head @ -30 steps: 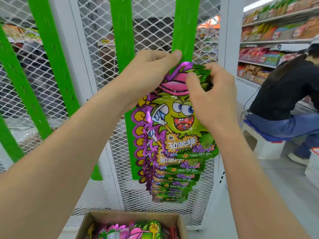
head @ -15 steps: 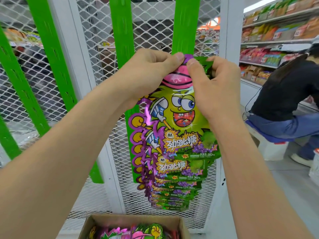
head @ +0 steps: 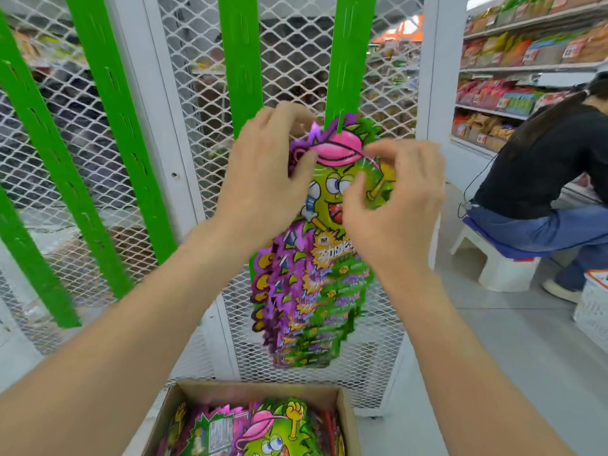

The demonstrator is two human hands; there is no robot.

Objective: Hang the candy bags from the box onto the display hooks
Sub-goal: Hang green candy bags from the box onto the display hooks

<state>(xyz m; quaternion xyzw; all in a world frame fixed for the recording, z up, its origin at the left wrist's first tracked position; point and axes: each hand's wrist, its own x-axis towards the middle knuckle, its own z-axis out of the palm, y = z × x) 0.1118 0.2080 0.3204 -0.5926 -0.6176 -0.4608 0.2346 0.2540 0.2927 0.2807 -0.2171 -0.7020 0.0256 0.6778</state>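
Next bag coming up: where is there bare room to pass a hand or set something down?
Crowded: the hanging column of green-and-purple candy bags, left hand and right hand on its top bag; the brown cardboard box is packed too. Free: grey floor between box and white plastic stool; the bare green slotted strips left of the bags.

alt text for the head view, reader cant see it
The left hand and right hand hold the top of a candy bag on a green display strip, in front of a stack of matching bags. A cardboard box of more bags sits below.
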